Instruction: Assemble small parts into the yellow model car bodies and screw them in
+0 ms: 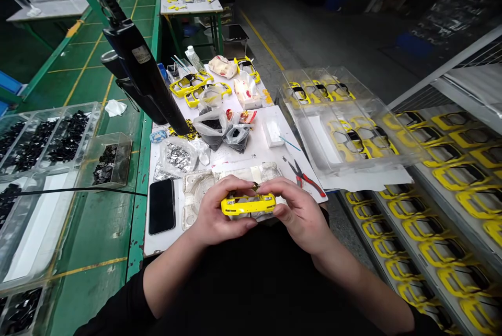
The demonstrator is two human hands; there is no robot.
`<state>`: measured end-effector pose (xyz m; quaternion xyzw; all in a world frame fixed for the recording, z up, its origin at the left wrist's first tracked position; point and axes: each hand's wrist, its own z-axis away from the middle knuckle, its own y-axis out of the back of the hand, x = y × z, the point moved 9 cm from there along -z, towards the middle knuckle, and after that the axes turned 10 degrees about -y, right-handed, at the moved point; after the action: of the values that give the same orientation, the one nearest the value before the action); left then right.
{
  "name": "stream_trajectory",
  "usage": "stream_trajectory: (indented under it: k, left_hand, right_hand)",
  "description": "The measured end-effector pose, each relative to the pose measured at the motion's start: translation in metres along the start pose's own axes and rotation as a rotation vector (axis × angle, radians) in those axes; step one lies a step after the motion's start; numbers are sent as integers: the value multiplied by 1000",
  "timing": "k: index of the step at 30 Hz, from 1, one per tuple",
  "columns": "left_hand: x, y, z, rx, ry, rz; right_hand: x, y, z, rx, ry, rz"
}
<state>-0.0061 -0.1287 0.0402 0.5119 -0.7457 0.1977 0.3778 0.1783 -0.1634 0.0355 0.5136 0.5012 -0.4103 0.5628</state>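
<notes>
Held between both hands over the near edge of the white worktable is a yellow model car body shell (pixel 248 205), its bumper end with small silver lamp pieces turned toward me. My left hand (pixel 219 210) grips its left side, thumb below and fingers above. On the right side, my right hand (pixel 296 210) is curled around the shell, with fingertips at its top near a small dark part (pixel 255 186). Part of the shell is hidden by my fingers. Beneath lies an off-white moulded tray (pixel 194 185).
A phone (pixel 161 206) lies left, red-handled pliers (pixel 307 178) right. Bags of small parts (pixel 178 155) stand behind the tray. A black cylindrical device (pixel 143 72) hangs at upper left. Clear plastic trays (pixel 314 161) and racked yellow shells (pixel 427 221) fill the right side.
</notes>
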Motion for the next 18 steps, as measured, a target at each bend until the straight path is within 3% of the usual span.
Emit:
stream_trajectory:
  k: [5, 13, 16, 18]
  left_hand:
    - [-2, 2, 1, 0, -22, -1]
    - [-4, 3, 0, 93, -48, -76]
    - [-4, -1, 1, 22, -39, -107]
    - [-12, -4, 6, -79, 61, -194]
  right_hand:
    - [1, -1, 0, 8, -5, 14]
    - [1, -1, -1, 29, 5, 22]
    - [2, 5, 3, 55, 24, 12]
    - [4, 12, 8, 77, 31, -11]
